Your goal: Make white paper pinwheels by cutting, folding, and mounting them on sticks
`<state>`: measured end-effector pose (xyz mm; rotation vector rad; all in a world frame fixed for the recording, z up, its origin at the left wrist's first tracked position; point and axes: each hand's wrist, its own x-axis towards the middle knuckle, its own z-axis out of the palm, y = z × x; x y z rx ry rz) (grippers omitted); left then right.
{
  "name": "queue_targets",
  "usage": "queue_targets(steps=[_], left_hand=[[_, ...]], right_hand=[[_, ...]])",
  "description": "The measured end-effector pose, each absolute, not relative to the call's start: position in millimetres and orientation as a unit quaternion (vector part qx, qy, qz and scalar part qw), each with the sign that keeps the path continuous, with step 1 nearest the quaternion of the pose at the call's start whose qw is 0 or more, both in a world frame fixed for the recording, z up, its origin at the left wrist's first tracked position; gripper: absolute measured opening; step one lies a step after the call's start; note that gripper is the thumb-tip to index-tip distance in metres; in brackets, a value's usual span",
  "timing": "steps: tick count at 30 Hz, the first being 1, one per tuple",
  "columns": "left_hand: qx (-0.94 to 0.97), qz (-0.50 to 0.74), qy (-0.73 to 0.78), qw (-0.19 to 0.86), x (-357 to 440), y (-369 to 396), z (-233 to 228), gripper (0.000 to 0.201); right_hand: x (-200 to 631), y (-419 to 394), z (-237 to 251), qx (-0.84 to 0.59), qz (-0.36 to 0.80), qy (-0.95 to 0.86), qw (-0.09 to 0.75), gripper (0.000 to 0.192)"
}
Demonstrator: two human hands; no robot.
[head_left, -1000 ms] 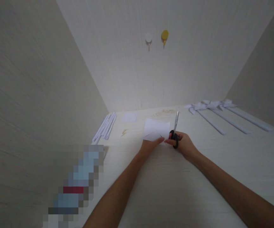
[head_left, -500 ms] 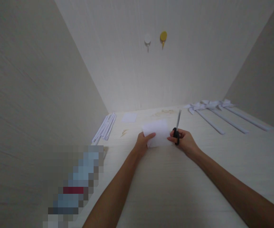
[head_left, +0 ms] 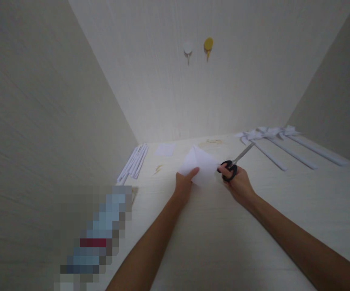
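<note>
The left hand is pinching a white sheet of paper by its near left edge, holding it just above the pale table with a corner pointing away. The right hand is gripping black-handled scissors just right of the sheet, fingers through the loops, blades pointing toward the paper pinwheels. No writing is showing on the paper.

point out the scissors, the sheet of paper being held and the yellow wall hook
scissors (head_left: pixel 231 169), head view, on the black handle loops
sheet of paper (head_left: pixel 203 165), head view, middle of the white sheet
yellow wall hook (head_left: pixel 208 43), head view, on its round top
</note>
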<state>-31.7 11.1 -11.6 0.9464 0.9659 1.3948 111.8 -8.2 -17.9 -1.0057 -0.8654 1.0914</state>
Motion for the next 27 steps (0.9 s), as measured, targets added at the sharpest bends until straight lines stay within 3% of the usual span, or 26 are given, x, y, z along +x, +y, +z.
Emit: queue_targets(steps=[19, 27], left_hand=[[0.468, 0.575, 0.414, 0.528, -24.1, 3.1, -8.0, 0.035], [0.370, 0.616, 0.423, 0.552, -23.5, 6.1, -5.4, 0.036]], right_hand=[[106.5, -10.1, -21.8, -0.464, 0.457, -0.405, 0.641, 0.026], [103.8, -15.1, -17.1, -0.474, 0.454, -0.535, 0.532, 0.025]])
